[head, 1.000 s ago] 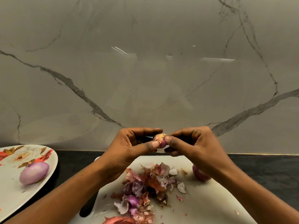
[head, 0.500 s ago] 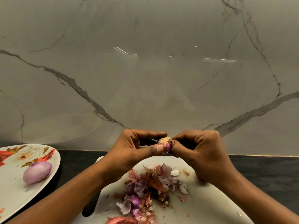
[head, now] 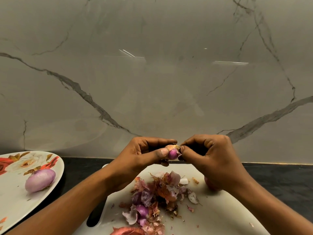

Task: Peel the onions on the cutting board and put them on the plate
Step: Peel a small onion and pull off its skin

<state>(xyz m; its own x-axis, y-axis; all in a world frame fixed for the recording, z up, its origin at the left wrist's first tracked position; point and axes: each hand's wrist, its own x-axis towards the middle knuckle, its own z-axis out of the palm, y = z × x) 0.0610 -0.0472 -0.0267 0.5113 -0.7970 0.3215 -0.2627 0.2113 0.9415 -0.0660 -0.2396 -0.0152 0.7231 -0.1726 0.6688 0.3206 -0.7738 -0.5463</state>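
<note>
A small purple onion with some brown skin at its root end is held in the air above the white cutting board. My left hand grips it between thumb and fingers. My right hand pinches the skin at its right side with thumb and fingertips. A heap of onion peels lies on the board. Another onion on the board shows only a sliver behind my right wrist. One peeled onion lies on the floral plate at the left.
The board sits on a dark counter against a grey marble wall. A large reddish piece of skin lies at the board's near edge. A handle slot is in the board's left side.
More purple flesh shows on the held onion now, with the brown skin drawn back toward its top. My right fingertips have shifted to pinch at its right side. Both hands stay over the board.
</note>
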